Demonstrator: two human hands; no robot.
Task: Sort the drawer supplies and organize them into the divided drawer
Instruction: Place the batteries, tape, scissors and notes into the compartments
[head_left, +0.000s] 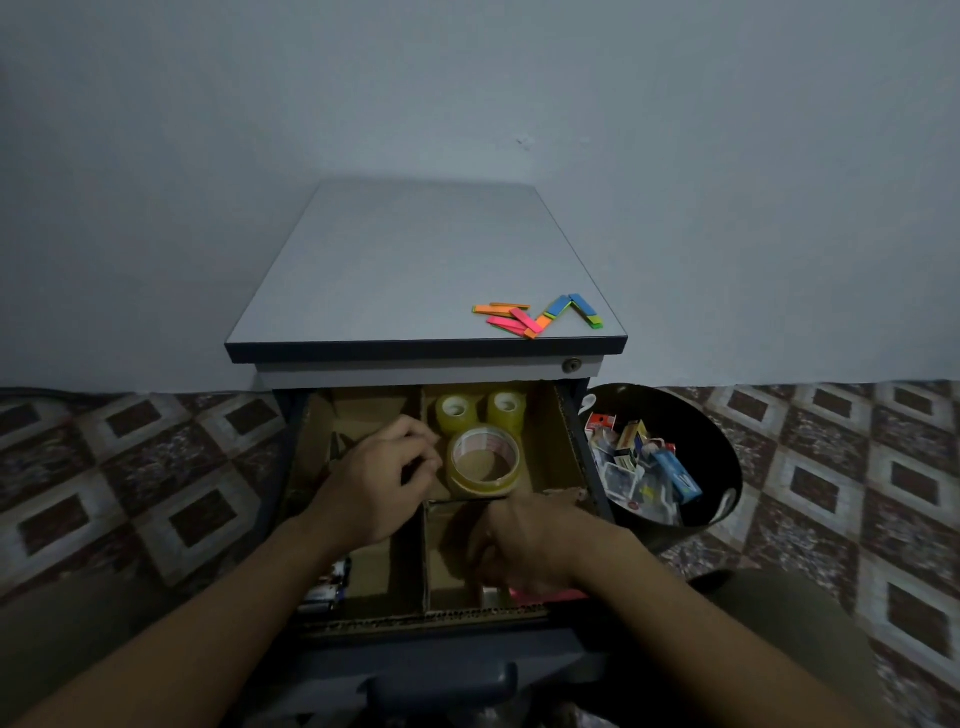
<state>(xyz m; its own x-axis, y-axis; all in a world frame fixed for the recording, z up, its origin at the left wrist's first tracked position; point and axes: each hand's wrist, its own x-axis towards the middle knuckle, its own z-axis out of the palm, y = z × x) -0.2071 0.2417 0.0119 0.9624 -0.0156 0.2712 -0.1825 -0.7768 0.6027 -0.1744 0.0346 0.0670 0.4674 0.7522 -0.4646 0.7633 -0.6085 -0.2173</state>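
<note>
A tiled floor (156, 467) runs along the left of a cabinet (415, 260) whose drawer (426, 619) stands open, split by cardboard dividers (425, 556) into four compartments. In the near left compartment, batteries (330, 587) lie against the left wall. The left hand (382, 483) reaches over the far left compartment with its fingers (415, 462) curled at the middle divider, just beside the big tape (484, 462); whether they hold anything I cannot tell. The far right compartment holds the tape: two small rolls (457, 411) side by side at the back and the big roll lying flat in front of them, touching or nearly touching both. The right hand (524, 545) is down in the near right compartment, knuckles up and fingers curled under out of sight, so whether it holds anything cannot be told. A pink pad (558, 595) shows just below that hand, at the compartment's near edge. On the cabinet top, near its front right corner, loose sticky flags (540, 314) in orange, pink, blue and green lie scattered and overlapping. A round lock (571, 365) sits under the top's right end. Right of the drawer, on the floor, a black bin (727, 467) holds a jumble of small boxes (644, 462) and packets, one of them blue.
</note>
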